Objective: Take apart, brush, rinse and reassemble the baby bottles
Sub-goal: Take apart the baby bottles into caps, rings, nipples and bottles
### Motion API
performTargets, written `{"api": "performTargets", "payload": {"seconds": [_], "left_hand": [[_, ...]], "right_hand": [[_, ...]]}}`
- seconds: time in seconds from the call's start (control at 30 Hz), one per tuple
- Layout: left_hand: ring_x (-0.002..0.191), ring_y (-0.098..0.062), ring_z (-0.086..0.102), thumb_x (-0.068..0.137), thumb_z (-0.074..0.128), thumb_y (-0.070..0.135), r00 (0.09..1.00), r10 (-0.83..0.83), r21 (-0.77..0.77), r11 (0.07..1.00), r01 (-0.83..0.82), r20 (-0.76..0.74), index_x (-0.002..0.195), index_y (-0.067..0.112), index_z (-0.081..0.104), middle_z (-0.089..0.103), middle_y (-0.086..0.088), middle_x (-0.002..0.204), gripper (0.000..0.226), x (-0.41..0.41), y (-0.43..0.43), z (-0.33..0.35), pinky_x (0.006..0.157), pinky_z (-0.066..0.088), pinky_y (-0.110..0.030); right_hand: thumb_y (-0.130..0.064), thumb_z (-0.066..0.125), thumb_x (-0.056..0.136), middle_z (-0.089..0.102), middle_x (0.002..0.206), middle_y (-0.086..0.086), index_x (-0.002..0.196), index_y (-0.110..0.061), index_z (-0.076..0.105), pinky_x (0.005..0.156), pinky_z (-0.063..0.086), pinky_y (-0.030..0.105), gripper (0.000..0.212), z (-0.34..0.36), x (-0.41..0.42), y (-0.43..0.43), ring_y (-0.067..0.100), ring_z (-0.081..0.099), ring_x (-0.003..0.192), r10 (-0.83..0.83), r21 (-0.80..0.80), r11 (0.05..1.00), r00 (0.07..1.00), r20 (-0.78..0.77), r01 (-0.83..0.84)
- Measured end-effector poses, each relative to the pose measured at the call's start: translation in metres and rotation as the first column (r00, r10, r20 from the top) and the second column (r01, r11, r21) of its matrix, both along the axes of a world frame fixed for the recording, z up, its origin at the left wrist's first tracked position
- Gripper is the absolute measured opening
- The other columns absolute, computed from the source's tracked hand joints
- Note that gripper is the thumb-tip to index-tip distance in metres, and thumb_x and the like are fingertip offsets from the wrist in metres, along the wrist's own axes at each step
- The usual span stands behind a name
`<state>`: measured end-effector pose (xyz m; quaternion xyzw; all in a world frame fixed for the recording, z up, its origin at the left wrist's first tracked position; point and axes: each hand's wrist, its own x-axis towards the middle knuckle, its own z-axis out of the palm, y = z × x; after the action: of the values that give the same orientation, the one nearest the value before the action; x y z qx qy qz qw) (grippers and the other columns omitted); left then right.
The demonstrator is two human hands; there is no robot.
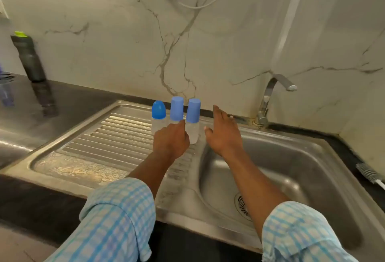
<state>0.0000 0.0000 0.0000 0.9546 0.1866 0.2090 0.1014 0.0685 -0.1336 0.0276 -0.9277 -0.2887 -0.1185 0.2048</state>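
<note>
Steel sink [295, 136] set in a dark counter, with ribbed drainboard [116, 136] to one side, basin [291, 168] to the other and tap [268, 99] behind. Above the rim between them, right hand [225, 134] with fingers straight and spread, holding nothing, just beside the right bottle [192, 115] but apparently not touching. Lower down, left hand [170, 139] knuckles-up with fingers curled, covering the body of the middle bottle [176, 108]; cannot tell whether clasped round that body or merely close. Next along, left bottle [158, 115], clear of both hands. All three upright in a tight row at the back of the drainboard, blue caps on. Far off on the counter, bottle brush [367, 173].

Most likely mishap: toppling a neighbour while pulling one bottle out of so tight a row, each being tall, light-looking and perched on ribbed steel. Could then roll into the basin. Smaller risk: fumbling a loosened cap toward the drain.
</note>
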Motion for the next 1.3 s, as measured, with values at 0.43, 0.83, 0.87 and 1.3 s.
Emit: {"api": "performTargets", "payload": {"seconds": [0.43,0.83,0.87,1.3], "left_hand": [[0.107,-0.022,0.063,0.101,0.046,0.024,0.973,0.194,-0.524,0.845,-0.103,0.122,0.14,0.014,0.043,0.063,-0.006,0.117,0.04,0.043,-0.028,-0.041,0.078,0.042,-0.03],[0.098,-0.016,0.062,0.097,0.052,0.023,0.97,0.109,-0.485,0.875,0.009,0.216,0.145,0.024,0.043,0.061,0.002,0.114,0.049,0.055,-0.037,-0.053,0.083,0.054,-0.034],[0.105,-0.017,0.06,0.096,0.054,0.025,0.971,0.088,-0.472,0.881,0.029,0.223,0.145,0.024,0.042,0.056,0.002,0.123,0.051,0.056,-0.042,-0.053,0.085,0.053,-0.035],[0.103,-0.009,0.063,0.08,0.076,0.04,0.947,-0.199,-0.556,0.771,0.31,0.252,0.13,0.032,0.051,0.063,0.015,0.118,0.056,0.081,-0.113,-0.071,0.084,0.054,-0.037]], "right_hand": [[-0.036,0.066,0.092,0.04,0.153,0.007,0.156,-0.019,0.019,0.111,0.038,0.041,0.081,-0.046,0.039,0.044,0.024,0.041,0.139,0.114,0.454,0.885,0.899,-0.423,0.101],[-0.022,0.073,0.087,0.059,0.125,-0.001,0.136,-0.017,0.05,0.084,0.046,0.023,0.054,-0.057,0.054,0.025,0.014,0.06,0.106,0.176,0.627,0.766,0.891,-0.418,0.144],[-0.022,0.073,0.087,0.061,0.121,-0.003,0.134,-0.017,0.052,0.079,0.045,0.018,0.052,-0.057,0.054,0.017,0.01,0.06,0.101,0.165,0.636,0.757,0.899,-0.405,0.148],[-0.025,0.075,0.086,0.064,0.11,-0.007,0.132,-0.02,0.052,0.068,0.048,0.01,0.052,-0.083,0.058,-0.097,-0.003,0.061,0.093,0.141,0.631,0.75,0.883,-0.448,0.2]]}}
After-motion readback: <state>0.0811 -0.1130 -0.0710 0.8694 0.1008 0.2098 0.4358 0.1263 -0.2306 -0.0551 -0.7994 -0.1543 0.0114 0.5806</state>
